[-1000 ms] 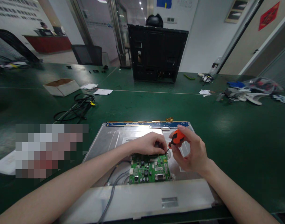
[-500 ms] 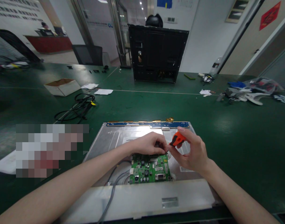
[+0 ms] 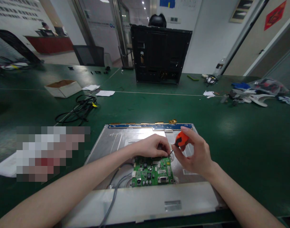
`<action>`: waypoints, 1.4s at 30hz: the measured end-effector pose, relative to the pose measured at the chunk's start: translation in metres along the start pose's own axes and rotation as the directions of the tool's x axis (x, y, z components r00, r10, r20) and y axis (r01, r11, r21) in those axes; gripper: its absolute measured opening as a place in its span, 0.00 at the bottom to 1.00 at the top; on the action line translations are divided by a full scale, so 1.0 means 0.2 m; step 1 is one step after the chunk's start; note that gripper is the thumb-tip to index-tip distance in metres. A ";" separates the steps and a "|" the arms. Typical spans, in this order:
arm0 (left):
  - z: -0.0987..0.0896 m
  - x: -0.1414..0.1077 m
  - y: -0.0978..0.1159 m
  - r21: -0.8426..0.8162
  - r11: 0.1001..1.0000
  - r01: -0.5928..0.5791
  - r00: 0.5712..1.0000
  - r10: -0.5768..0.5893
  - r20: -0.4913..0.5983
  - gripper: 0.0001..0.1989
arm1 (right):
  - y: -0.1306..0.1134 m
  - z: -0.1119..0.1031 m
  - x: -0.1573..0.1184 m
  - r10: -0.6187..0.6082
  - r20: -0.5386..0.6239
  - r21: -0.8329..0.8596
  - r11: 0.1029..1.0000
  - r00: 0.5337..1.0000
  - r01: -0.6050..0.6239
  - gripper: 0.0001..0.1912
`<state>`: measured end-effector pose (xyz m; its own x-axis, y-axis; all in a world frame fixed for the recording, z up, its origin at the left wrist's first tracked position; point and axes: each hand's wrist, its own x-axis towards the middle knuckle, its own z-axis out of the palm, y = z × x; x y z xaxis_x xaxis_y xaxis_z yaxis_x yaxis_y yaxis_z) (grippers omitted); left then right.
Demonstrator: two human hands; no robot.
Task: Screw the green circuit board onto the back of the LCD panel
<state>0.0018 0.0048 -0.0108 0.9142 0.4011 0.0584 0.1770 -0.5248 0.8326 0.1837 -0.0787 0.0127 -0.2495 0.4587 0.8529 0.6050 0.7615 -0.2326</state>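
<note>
A metal-backed display panel [image 3: 113,142] lies on the green table, with a blue circuit strip [image 3: 140,126] along its far edge. On the panel sits a green circuit board [image 3: 151,171]. My right hand [image 3: 194,152] grips an orange and black screwdriver [image 3: 182,139], whose thin shaft slants down to the board's upper right corner. Close beside that tip, the fingers of my left hand [image 3: 153,146] are curled together at the board's far edge; what they pinch is too small to make out. Grey cables [image 3: 115,193] run from the board's left side toward me.
A black monitor housing [image 3: 159,53] stands upright at the back. On the left are an open box [image 3: 63,88], a coiled black cable [image 3: 80,109] and a pixelated area. Papers lie near the box. Plastic parts [image 3: 244,95] and a bag [image 3: 268,87] lie at the right.
My right hand has shifted very slightly, and the screwdriver's handle has moved a little to the right, showing more of its shaft. My left hand has stayed in place.
</note>
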 end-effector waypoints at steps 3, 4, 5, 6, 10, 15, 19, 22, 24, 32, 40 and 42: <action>0.00 0.00 0.01 0.005 1.000 0.001 1.000 -0.001 0.002 0.04 | 0.00 0.00 0.01 -0.038 -0.001 -0.009 0.999 0.999 0.038 0.33; 0.00 0.00 0.01 0.007 1.000 0.001 1.000 -0.001 0.003 0.04 | 0.00 0.00 0.01 -0.047 -0.001 -0.010 0.999 0.999 0.047 0.32; 0.00 0.00 0.01 0.008 1.000 0.000 1.000 0.000 0.003 0.04 | 0.00 0.00 0.02 -0.049 0.003 -0.009 0.999 0.999 0.049 0.32; 0.00 0.00 0.01 0.010 1.000 -0.001 1.000 0.001 0.003 0.03 | 0.00 0.00 0.02 -0.047 0.006 -0.007 0.999 0.999 0.047 0.32; 0.00 0.00 0.01 0.006 1.000 -0.007 1.000 0.007 0.003 0.02 | 0.00 -0.01 0.01 -0.015 0.037 0.030 0.999 0.999 0.014 0.32; 0.01 0.00 -0.01 -0.011 1.000 -0.005 1.000 0.005 0.009 0.03 | -0.01 -0.02 0.00 0.001 0.062 0.085 0.996 0.998 -0.006 0.34; 0.01 0.00 -0.01 0.000 1.000 -0.002 1.000 0.002 0.004 0.03 | -0.01 -0.01 0.00 0.009 0.021 0.020 1.000 1.000 -0.010 0.34; 0.00 0.00 -0.01 0.016 1.000 0.000 1.000 0.000 -0.003 0.03 | 0.00 0.00 0.00 -0.003 -0.006 -0.004 1.000 1.000 0.003 0.34; 0.00 0.00 0.00 0.024 1.000 0.002 1.000 -0.002 -0.007 0.03 | 0.00 0.00 0.01 -0.025 -0.013 -0.011 1.000 1.000 0.025 0.34; 0.00 0.00 0.01 0.028 1.000 0.006 1.000 -0.006 -0.003 0.02 | 0.00 -0.01 0.01 -0.020 0.011 0.003 1.000 1.000 0.020 0.32; 0.00 0.00 0.00 0.016 1.000 0.006 1.000 -0.006 0.001 0.03 | -0.01 -0.02 0.01 0.003 0.029 0.058 0.998 1.000 -0.004 0.34; 0.00 0.00 0.00 0.018 1.000 0.002 1.000 -0.002 0.000 0.03 | -0.01 -0.01 0.01 0.010 0.013 0.033 0.999 1.000 -0.010 0.34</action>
<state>0.0026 0.0044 -0.0107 0.9140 0.4017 0.0568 0.1852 -0.5378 0.8225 0.1838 -0.0806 0.0164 -0.2538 0.4720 0.8443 0.5818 0.7718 -0.2566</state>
